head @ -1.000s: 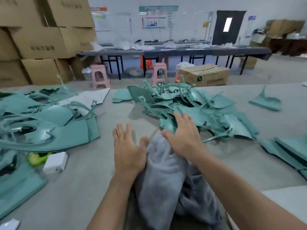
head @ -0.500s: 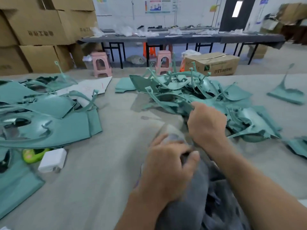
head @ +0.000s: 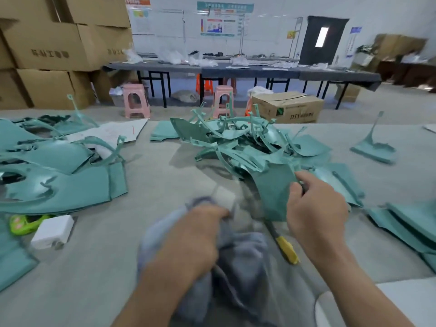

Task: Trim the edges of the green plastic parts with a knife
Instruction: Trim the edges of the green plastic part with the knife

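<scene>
Table is covered in grey felt. Central pile of green parts is taken as landmark. A larger stack is laid left of the pile; more sheets are seen to its right. A grey cloth is bunched near-side of the pile and gripped by the left hand, fingers curled; motion-blurred. One green part at the pile's near edge is pinched by the right hand. Knife, yellow handle, is laid on the table just near-side of that part, touched by neither hand. A white block is seen beside the stack.
</scene>
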`<action>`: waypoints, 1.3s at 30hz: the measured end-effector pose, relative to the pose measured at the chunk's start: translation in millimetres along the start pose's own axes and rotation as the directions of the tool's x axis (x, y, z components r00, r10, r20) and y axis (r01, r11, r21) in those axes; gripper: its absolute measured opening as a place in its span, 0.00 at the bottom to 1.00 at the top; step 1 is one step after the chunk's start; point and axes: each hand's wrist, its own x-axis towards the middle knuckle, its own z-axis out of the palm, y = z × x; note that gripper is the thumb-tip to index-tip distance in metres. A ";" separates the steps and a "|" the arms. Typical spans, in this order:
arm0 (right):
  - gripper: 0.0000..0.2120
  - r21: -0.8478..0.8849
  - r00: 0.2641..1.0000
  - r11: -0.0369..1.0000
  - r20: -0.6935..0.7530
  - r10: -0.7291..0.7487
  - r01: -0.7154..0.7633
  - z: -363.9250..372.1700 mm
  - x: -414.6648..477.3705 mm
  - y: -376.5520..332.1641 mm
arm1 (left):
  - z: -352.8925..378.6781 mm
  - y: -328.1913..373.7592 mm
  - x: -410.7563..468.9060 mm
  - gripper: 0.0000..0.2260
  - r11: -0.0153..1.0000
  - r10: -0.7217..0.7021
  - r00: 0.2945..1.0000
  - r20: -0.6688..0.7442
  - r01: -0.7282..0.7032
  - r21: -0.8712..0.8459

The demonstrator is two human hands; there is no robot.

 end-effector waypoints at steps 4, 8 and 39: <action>0.10 0.163 1.000 0.986 -0.020 0.024 -0.020 -7.4 -28.8 9.9 | -0.2 -45.7 -1.2 0.31 0.926 -0.196 0.931 -0.307 0.279 0.256; 0.12 0.329 0.993 0.944 -0.097 0.066 -0.031 -8.1 -48.9 5.0 | 9.3 -40.7 -3.3 0.28 0.908 -0.198 0.814 -0.546 0.363 0.212; 0.17 0.467 0.830 0.869 0.541 -0.134 -0.164 -7.2 -64.2 -7.3 | 36.1 -2.1 -9.7 0.17 0.284 -0.517 0.855 -0.029 0.139 -0.949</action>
